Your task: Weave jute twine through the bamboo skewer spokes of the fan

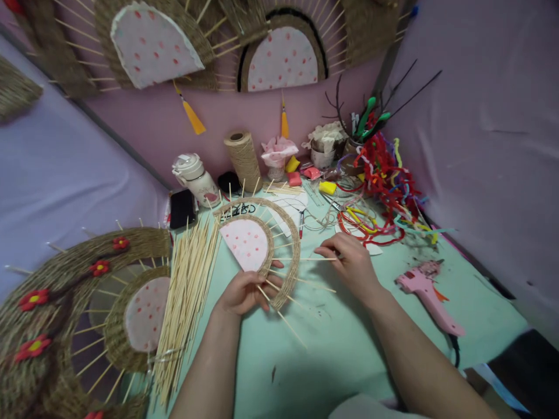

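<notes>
My left hand grips the lower part of a half-round woven piece, thumb on its front and fingers behind. The piece has a white centre with pink dots, a twine band around it and an outer twine arc, with thin sticks radiating through both. To its right, my right hand pinches the outer end of one stick that runs sideways from the piece. Other sticks poke out below, past the arc.
Loose sticks and a larger woven piece with red flowers lie left. Behind stand a bottle and twine spool. Scissors, red fuzzy stems and a pink glue gun are right.
</notes>
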A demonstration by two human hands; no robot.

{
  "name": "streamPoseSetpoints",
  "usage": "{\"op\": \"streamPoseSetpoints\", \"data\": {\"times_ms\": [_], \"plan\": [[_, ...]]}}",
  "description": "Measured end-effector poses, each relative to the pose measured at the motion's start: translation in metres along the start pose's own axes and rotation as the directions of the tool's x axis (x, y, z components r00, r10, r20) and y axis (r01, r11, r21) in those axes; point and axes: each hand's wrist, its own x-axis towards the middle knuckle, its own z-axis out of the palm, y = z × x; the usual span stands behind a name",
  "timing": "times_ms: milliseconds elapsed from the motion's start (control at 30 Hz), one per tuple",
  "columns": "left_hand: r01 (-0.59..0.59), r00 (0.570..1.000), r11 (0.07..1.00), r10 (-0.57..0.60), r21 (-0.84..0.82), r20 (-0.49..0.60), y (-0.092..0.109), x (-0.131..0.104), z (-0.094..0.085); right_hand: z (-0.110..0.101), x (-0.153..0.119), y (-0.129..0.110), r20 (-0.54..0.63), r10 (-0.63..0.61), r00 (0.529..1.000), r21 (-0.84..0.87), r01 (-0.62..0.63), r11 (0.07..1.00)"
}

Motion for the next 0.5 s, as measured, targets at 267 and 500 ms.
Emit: {"op": "streamPoseSetpoints", "data": {"times_ms": [267,500], "plan": [[0.000,0.992,0.985,0.022,0.170,-0.128,0.012,-0.012,-0.011,-0.004,0.000,0.002,-0.074,-0.059,0.995,0.025,0.061,0.998],[-0.002,1.000,0.984,0.003,0.177,-0.008,0.015,-0.022,-0.019,-0.006,0.000,-0.003,-0.021,0.014,1.000,0.096,-0.011,0.995]]}}
